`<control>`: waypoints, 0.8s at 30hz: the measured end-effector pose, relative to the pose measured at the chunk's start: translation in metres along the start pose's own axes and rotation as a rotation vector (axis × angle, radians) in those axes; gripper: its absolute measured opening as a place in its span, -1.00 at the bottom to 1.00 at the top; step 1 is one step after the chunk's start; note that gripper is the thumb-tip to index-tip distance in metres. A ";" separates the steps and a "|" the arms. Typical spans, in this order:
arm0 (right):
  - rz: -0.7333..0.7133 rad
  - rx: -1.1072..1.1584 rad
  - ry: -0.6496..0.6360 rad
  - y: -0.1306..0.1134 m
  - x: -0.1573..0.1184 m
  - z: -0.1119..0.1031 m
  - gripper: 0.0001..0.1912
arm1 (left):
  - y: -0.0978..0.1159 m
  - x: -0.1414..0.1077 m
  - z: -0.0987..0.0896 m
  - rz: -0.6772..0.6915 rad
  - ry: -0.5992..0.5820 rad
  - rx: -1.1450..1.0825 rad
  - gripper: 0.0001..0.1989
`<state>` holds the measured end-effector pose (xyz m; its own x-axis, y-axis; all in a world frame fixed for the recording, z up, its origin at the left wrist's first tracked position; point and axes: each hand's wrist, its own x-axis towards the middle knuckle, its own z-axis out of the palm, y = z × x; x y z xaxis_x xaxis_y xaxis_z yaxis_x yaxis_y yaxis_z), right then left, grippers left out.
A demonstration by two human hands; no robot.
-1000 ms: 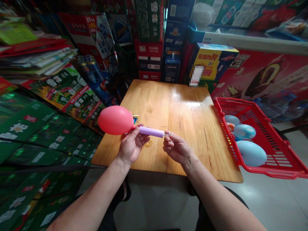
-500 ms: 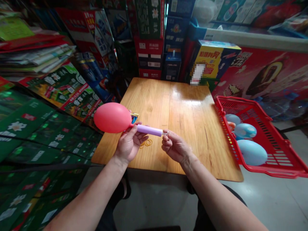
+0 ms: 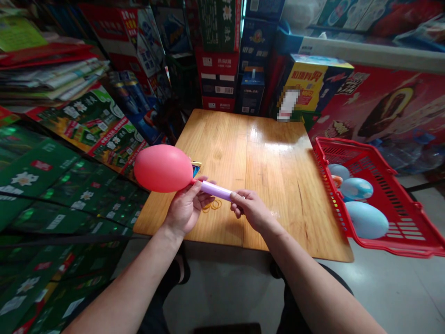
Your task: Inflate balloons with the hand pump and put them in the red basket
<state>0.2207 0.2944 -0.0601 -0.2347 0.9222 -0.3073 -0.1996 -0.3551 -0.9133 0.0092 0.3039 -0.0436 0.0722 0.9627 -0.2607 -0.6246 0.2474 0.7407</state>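
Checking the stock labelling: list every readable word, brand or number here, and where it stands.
Yellow carton: Chinese print, too blurred to read.
Red carton: small Chinese print, too blurred to read.
Green carton: white Chinese characters, too blurred to read.
Red ice-cream poster: Chinese print, too blurred to read.
Nothing here can be quoted.

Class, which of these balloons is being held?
The red balloon on the lilac pump in the left hand; the pale blue balloons lie in the red basket.
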 end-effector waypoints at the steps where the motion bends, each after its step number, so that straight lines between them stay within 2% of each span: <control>1: -0.009 -0.022 -0.005 -0.002 0.001 0.001 -0.59 | 0.003 0.001 -0.001 0.026 0.017 -0.003 -0.76; 4: -0.042 -0.074 0.011 -0.006 0.004 0.007 -0.63 | 0.008 0.004 -0.002 0.105 0.065 -0.026 -0.81; 7: -0.050 -0.132 -0.003 -0.005 0.005 0.013 -0.66 | 0.014 0.008 -0.005 0.115 0.089 -0.063 -0.84; 10: -0.034 -0.165 -0.001 -0.003 0.007 0.009 -0.65 | 0.034 0.016 -0.019 0.187 0.149 -0.126 -0.86; 13: -0.039 -0.253 0.160 -0.001 0.011 -0.001 -0.62 | 0.062 0.024 -0.040 0.266 0.281 -0.188 -0.71; 16: -0.139 -0.522 0.355 0.002 0.019 -0.006 -0.64 | 0.077 0.025 -0.051 0.269 0.282 -0.184 -0.73; 19: -0.283 -0.815 0.472 0.009 0.030 0.001 -0.73 | 0.076 0.020 -0.049 0.217 0.249 -0.168 -0.81; 24: -0.381 -1.033 0.505 0.029 0.042 0.011 -0.74 | 0.070 0.015 -0.046 0.158 0.208 -0.153 -0.83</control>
<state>0.1947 0.3206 -0.0968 0.1177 0.9787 0.1684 0.7329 0.0288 -0.6798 -0.0693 0.3304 -0.0248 -0.1861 0.9412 -0.2821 -0.7262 0.0617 0.6847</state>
